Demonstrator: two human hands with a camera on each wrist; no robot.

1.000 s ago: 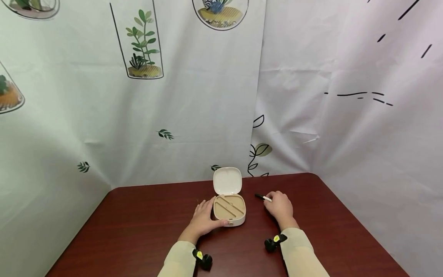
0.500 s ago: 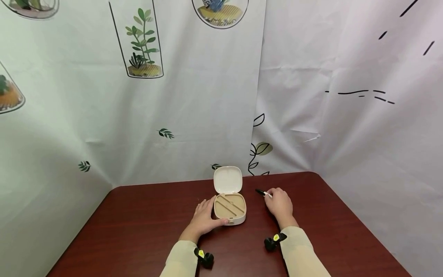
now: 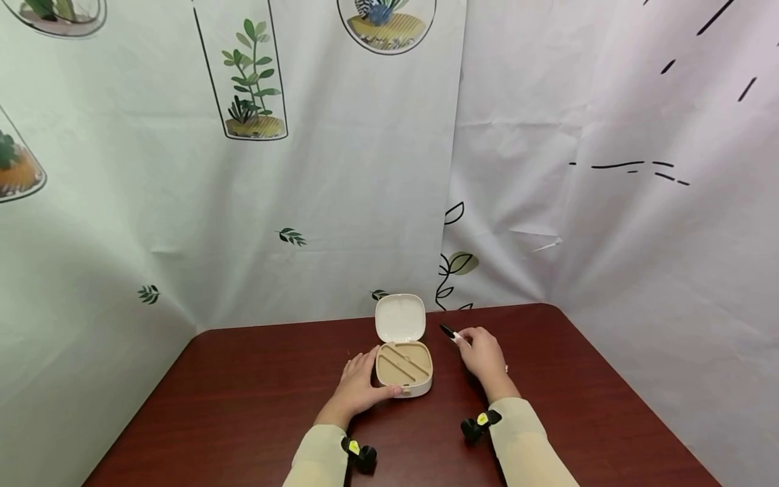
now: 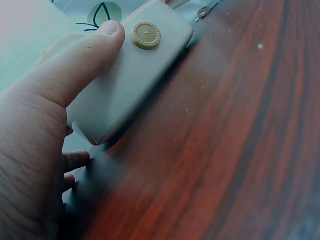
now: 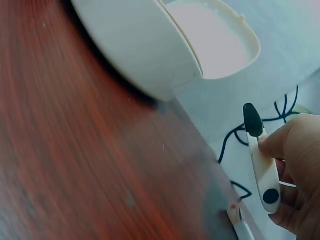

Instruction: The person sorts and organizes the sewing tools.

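My left hand (image 3: 358, 391) grips a small cream case (image 3: 420, 391) on the table, thumb across its front beside a round beige button (image 4: 146, 35), fingers along its left side. The case stands with its lid (image 3: 399, 318) up; its beige insert (image 3: 398, 368) has diagonal slots. To the right of it, my right hand (image 3: 485, 355) pinches a slim white stick (image 5: 265, 167) between thumb and fingers. The stick has a black pointed tip (image 5: 253, 120), aimed away to the upper left, and a round black spot at its other end. Part of the stick is hidden behind the thumb.
A small pale, narrow item (image 5: 241, 225) lies on the dark red wooden table (image 3: 243, 406) near my right hand, mostly out of frame. A white cloth (image 3: 365, 169) printed with plants hangs behind the table and along its sides.
My right hand has moved a little left and away from me, carrying the white stick, whose black tip is now nearer the case. My left hand and the case stay put.
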